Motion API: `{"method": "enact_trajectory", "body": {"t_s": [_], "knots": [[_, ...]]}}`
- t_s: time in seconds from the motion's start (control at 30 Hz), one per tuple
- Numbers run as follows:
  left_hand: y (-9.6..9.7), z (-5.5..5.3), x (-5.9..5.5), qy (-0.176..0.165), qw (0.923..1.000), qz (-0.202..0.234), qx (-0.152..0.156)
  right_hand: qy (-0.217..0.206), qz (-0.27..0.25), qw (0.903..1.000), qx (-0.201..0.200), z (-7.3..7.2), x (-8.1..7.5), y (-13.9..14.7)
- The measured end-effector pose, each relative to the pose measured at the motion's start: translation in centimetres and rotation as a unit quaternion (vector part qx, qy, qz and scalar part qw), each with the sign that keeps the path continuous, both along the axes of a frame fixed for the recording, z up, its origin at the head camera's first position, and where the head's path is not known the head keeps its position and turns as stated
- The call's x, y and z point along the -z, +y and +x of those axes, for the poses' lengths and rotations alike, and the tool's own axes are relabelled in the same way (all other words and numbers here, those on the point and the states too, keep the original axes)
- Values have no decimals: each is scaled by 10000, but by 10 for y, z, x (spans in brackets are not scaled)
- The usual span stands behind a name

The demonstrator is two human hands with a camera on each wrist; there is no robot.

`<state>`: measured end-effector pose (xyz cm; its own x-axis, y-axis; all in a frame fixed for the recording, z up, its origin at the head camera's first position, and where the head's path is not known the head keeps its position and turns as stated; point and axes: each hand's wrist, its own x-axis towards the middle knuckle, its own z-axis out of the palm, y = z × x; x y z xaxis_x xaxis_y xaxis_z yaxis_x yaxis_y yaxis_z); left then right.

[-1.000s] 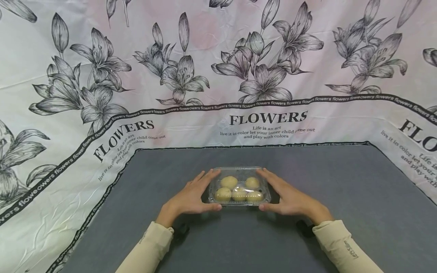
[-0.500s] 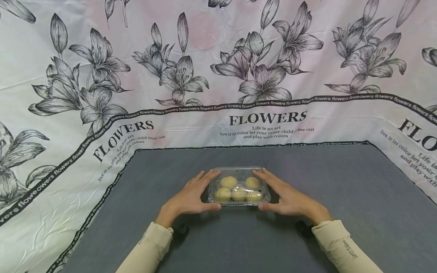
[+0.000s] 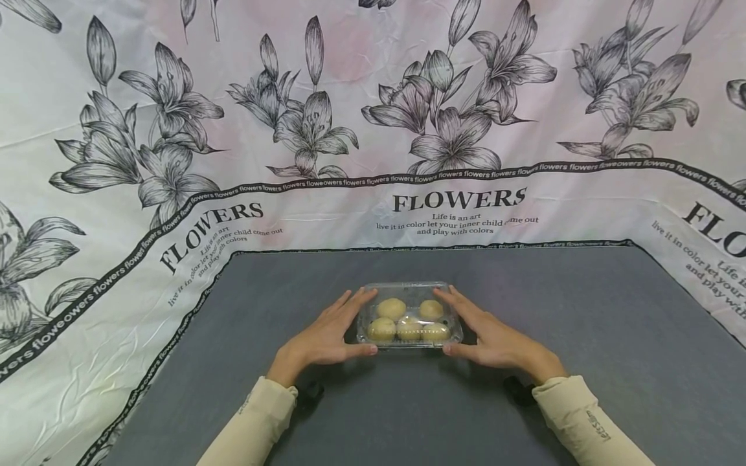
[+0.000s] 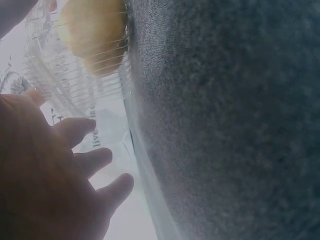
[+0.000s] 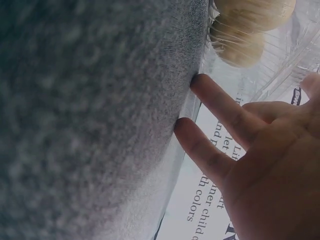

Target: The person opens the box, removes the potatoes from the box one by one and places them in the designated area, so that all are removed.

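Note:
A clear plastic clamshell box sits on the grey tabletop, lid down. Inside lie several pale yellow, rounded, potato-like pieces. My left hand grips the box's left end, thumb at the front corner and forefinger at the back corner. On the right end, my right hand holds it the same way. In the left wrist view, the lower fingers spread beside the ribbed box wall. The right wrist view shows two fingertips right at the table surface, with the pieces behind the clear plastic.
The grey tabletop stretches around the box. A white cloth printed with lilies and "FLOWERS" lettering rises behind it and along both sides. Dark wrist devices sit below the cream sleeves.

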<state>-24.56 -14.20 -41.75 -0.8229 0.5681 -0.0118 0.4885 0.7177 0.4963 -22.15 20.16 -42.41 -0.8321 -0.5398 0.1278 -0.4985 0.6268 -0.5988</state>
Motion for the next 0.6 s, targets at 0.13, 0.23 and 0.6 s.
{"method": "enact_trajectory", "body": {"t_s": [0.13, 0.23, 0.6], "knots": [[0, -1, 1, -2, 10000, 27, 25, -69, 24, 10000, -5, 0, 1, 1], [-1, -1, 2, -58, 10000, 8, 25, -160, -9, 9999, -27, 1, 1, 2], [-2, -3, 4, -134, 9996, 200, 163, -662, -144, 9977, 66, 1, 1, 3]]}}
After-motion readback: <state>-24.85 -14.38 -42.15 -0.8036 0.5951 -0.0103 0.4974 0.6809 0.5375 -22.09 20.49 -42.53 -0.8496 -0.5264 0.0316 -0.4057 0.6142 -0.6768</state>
